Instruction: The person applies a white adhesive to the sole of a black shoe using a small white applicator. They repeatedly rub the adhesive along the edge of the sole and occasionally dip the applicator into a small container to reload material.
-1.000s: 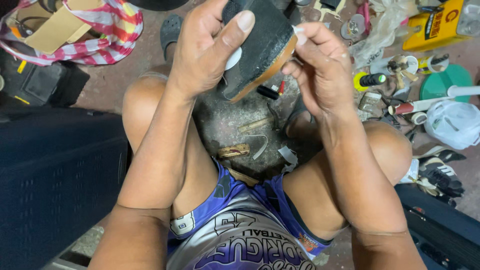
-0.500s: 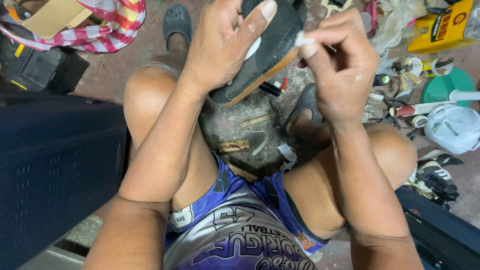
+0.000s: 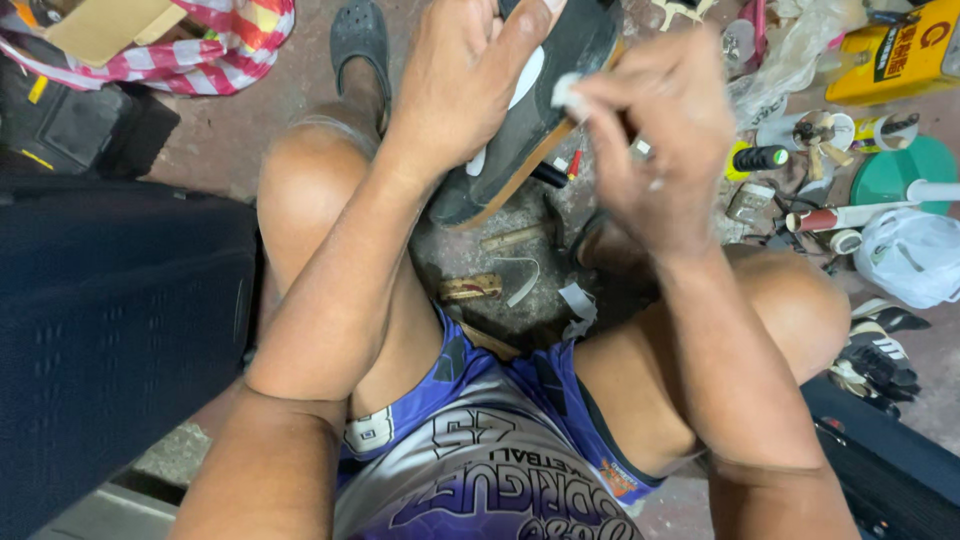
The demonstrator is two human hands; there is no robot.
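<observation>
Lap: the person sits with knees spread, purple and white shorts (image 3: pixel 480 450) nearest the camera.
Left hand (image 3: pixel 470 85): forearm runs up from the lower left; palm wraps the shoe (image 3: pixel 545 110) from the left, thumb stretched across its dark sole, fingers clamped on it.
Shoe: held in the air above the floor (image 3: pixel 500 250) between the knees, sole up and tilted, tan edge facing right.
Right hand (image 3: pixel 665 140): wrist bent, knuckles up; fingers pinched together on a small white wad (image 3: pixel 566 92) that touches the shoe's tan edge.
Risk: the wad is small and held only by the fingertips, so it could slip out under hard rubbing; the tilted shoe could twist in the one-handed grip.
Floor between knees: scraps of wood and white strips lie there.
Far right: a yellow can (image 3: pixel 895 55), a green lid (image 3: pixel 895 170), a white bag (image 3: pixel 915 255).
Far left: a striped bag (image 3: pixel 220 45), a grey clog (image 3: pixel 360 40).
</observation>
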